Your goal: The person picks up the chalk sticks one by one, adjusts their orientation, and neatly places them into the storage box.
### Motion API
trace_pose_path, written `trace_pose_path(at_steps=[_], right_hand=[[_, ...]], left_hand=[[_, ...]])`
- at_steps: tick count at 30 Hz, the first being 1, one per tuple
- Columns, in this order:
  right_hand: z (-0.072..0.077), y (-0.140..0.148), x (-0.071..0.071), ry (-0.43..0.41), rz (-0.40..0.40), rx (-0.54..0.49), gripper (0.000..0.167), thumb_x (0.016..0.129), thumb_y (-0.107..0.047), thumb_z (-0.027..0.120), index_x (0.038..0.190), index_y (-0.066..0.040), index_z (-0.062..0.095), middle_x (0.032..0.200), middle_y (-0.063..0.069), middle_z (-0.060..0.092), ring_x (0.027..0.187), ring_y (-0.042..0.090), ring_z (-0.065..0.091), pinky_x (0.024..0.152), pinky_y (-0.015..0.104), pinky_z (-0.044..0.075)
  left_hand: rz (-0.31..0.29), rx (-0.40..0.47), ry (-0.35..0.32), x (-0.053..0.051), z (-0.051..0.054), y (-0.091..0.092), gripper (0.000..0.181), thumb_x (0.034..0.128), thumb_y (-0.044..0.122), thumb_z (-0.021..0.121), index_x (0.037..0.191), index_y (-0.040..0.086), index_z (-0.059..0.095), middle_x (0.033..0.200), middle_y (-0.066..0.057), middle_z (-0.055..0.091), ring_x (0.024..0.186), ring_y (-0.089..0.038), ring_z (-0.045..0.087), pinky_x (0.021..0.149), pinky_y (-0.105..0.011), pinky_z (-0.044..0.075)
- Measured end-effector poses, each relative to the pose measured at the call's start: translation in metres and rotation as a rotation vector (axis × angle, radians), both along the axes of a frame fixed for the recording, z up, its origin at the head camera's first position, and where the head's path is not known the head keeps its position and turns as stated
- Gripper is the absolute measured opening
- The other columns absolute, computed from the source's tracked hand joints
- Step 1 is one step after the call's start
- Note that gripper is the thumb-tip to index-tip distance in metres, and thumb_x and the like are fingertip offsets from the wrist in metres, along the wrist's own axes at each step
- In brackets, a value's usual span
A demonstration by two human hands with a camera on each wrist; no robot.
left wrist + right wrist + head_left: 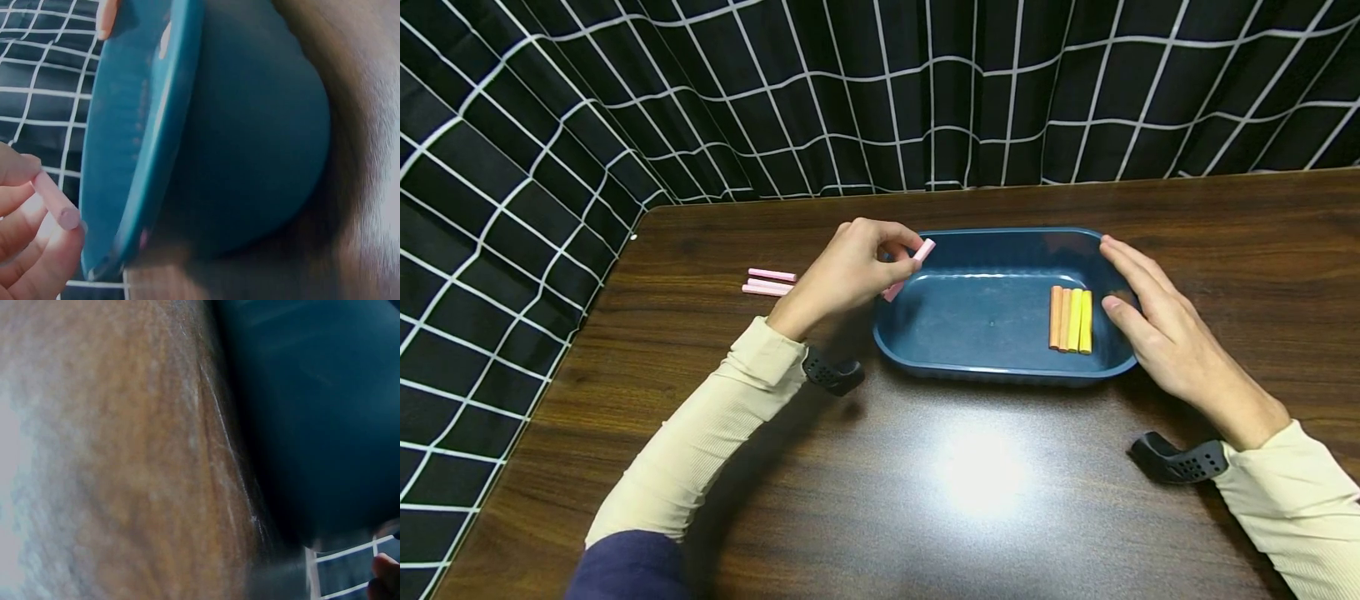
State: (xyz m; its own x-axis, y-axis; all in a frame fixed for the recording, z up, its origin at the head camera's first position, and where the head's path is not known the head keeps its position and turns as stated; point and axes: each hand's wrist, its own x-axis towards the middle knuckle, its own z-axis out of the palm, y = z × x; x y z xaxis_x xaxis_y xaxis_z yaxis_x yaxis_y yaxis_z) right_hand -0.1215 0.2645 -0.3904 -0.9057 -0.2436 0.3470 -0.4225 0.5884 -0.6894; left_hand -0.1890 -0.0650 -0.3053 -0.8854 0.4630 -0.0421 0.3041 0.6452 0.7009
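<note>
In the head view my left hand (pixel 852 268) pinches a pink stick (pixel 924 251) above the left end of a blue tray (pixel 992 369). The left wrist view shows the stick (pixel 57 201) held between thumb and fingers of that hand (pixel 31 237), beside the tray's rim (pixel 181 81). A pink patch (pixel 892 291) shows below the hand at the tray's left end; I cannot tell what it is. Orange sticks (pixel 1060 318) and yellow sticks (pixel 1081 321) lie side by side inside, towards the right. My right hand (pixel 1180 350) rests at the right rim, fingers extended.
More pink sticks (pixel 772 274) lie on the brown wooden table (pixel 700 333) left of the tray, partly behind the left hand. A black curtain with a white grid (pixel 865 100) hangs behind the table and down its left side. Light glares off the table in front of the tray.
</note>
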Motion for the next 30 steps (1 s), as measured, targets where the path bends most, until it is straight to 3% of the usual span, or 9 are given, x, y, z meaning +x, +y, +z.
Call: trace_pose_path(at_steps=[8, 14, 22, 30], right_hand=[[0.001, 0.001, 0.0, -0.016, -0.002, -0.003, 0.059, 0.099, -0.01, 0.051, 0.155, -0.011, 0.033, 0.162, 0.012, 0.03, 0.146, -0.003, 0.022, 0.115, 0.01, 0.013], [0.002, 0.0, 0.001, -0.074, -0.01, 0.004, 0.061, 0.1, -0.014, 0.053, 0.156, -0.014, 0.03, 0.163, 0.012, 0.026, 0.15, 0.008, 0.02, 0.12, 0.018, 0.011], [0.003, 0.0, 0.001, -0.092, -0.009, 0.013, 0.063, 0.099, -0.016, 0.055, 0.157, -0.016, 0.029, 0.164, 0.01, 0.025, 0.151, 0.013, 0.021, 0.121, 0.02, 0.012], [0.003, 0.001, 0.002, -0.1, -0.018, 0.02, 0.061, 0.1, -0.017, 0.052, 0.157, -0.015, 0.029, 0.164, 0.01, 0.025, 0.151, 0.014, 0.02, 0.121, 0.022, 0.011]], left_hand=[[0.019, 0.034, -0.017, 0.0, -0.006, 0.019, 0.024, 0.0934, 0.009, 0.066, 0.116, 0.004, 0.069, 0.079, -0.007, 0.067, 0.055, -0.011, 0.061, 0.051, -0.019, 0.047], [0.011, 0.042, -0.035, 0.001, -0.011, 0.033, 0.025, 0.094, 0.011, 0.066, 0.117, 0.003, 0.069, 0.074, -0.006, 0.066, 0.054, -0.011, 0.06, 0.053, -0.019, 0.045], [0.0, 0.047, -0.061, 0.003, -0.022, 0.05, 0.026, 0.0952, 0.013, 0.065, 0.119, 0.003, 0.067, 0.071, -0.004, 0.065, 0.053, -0.009, 0.06, 0.049, -0.017, 0.038], [0.017, 0.033, -0.074, 0.004, -0.029, 0.066, 0.026, 0.0951, 0.015, 0.066, 0.119, 0.004, 0.068, 0.077, -0.004, 0.065, 0.053, -0.008, 0.061, 0.05, -0.016, 0.046]])
